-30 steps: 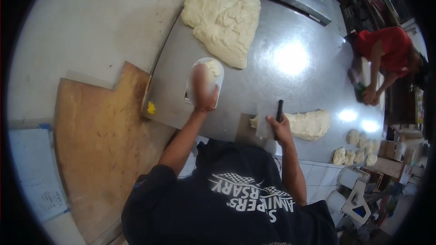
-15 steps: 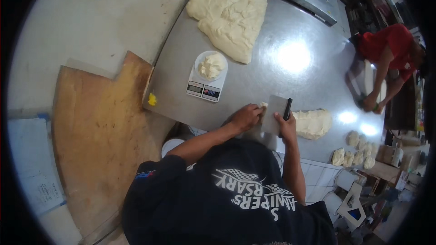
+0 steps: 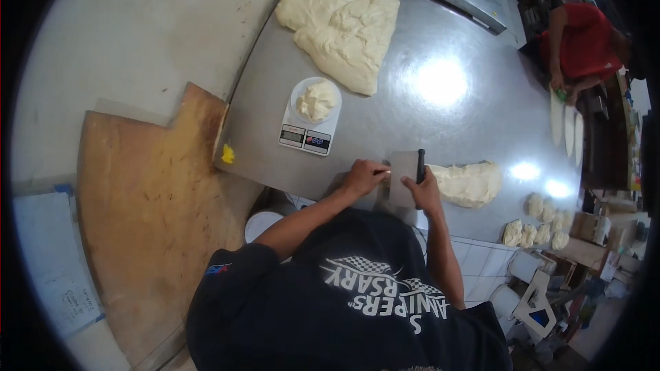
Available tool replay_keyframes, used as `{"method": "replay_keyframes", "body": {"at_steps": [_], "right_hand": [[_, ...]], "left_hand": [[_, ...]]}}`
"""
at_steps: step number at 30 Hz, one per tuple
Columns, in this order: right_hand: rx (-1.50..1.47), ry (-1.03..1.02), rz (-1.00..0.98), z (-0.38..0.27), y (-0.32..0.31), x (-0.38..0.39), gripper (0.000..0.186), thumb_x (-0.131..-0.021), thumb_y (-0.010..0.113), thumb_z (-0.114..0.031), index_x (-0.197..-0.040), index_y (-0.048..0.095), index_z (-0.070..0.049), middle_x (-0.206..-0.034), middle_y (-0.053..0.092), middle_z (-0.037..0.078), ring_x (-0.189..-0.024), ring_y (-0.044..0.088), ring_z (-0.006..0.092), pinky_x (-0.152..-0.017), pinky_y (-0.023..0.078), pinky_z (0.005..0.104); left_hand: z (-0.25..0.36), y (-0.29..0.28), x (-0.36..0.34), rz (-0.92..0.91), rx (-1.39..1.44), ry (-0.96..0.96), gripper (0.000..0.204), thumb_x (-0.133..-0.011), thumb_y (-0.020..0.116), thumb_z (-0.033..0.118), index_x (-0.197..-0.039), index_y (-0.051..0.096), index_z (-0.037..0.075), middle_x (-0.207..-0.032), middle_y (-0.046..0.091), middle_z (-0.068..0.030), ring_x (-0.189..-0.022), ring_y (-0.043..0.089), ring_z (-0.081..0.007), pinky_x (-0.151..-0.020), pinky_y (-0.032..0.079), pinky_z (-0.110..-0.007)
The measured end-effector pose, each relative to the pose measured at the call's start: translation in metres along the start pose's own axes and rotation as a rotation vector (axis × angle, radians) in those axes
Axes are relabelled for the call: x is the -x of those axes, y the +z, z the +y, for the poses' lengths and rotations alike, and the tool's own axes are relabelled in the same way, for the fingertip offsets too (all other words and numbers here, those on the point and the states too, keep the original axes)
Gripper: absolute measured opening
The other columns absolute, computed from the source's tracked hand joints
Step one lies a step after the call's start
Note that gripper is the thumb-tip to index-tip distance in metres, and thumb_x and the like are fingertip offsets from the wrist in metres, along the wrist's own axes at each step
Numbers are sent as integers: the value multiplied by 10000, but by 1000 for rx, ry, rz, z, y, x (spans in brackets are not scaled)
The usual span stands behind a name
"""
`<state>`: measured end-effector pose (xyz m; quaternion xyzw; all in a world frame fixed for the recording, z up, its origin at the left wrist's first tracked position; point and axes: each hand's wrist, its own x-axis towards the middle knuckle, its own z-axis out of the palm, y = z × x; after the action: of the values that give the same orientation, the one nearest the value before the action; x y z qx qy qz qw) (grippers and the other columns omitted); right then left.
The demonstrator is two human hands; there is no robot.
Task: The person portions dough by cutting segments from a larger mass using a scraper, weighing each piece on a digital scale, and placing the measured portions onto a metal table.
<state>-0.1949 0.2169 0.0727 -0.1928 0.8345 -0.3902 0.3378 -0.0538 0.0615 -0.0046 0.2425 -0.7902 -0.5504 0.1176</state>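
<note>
Head view: I register the left hand (image 3: pixel 364 177) now off the scale (image 3: pixel 307 129), beside the scraper (image 3: pixel 403 182); its grip I cannot tell. The right hand (image 3: pixel 425 195) grips the scraper at the strip's (image 3: pixel 473 185) left end. Dough (image 3: pixel 317 100) sits on the scale, untouched, free for reading.

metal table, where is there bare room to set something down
The widest free patch on the metal table lies between the large dough mass and the long dough strip, right of the scale. The near edge is crowded: left hand, scraper, right hand, the strip, then small dough pieces.
</note>
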Motion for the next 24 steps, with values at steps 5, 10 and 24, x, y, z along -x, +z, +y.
{"method": "replay_keyframes", "body": {"at_steps": [5, 10, 24], "right_hand": [[-36, 34, 19, 14, 21, -5, 426, -845, 814, -228, -1101, 625, 56, -943, 734, 196, -856, 724, 278, -785, 564, 400], [-91, 6, 99, -1, 35, -9, 480, -859, 830, -284, -1094, 614, 74, -937, 731, 205, -848, 722, 282, -774, 565, 406], [-414, 31, 104, -18, 20, -19, 484, -900, 817, -237, -1219, 599, 54, -1035, 731, 166, -885, 716, 237, -785, 580, 351]], "left_hand": [[3, -6, 6, -16, 230, -234, 280, -943, 791, 176, -1152, 775, -10, -894, 803, -94, -784, 738, -102, -687, 586, -268], [10, -13, 10, 76, 358, -250, 256, -949, 789, 145, -1128, 777, -37, -906, 798, -77, -799, 735, -93, -710, 585, -242], [31, -166, -38, 584, -623, 236, 335, -936, 778, 238, -1218, 761, 58, -1115, 760, -91, -1057, 667, -238, -987, 492, -376]]}}
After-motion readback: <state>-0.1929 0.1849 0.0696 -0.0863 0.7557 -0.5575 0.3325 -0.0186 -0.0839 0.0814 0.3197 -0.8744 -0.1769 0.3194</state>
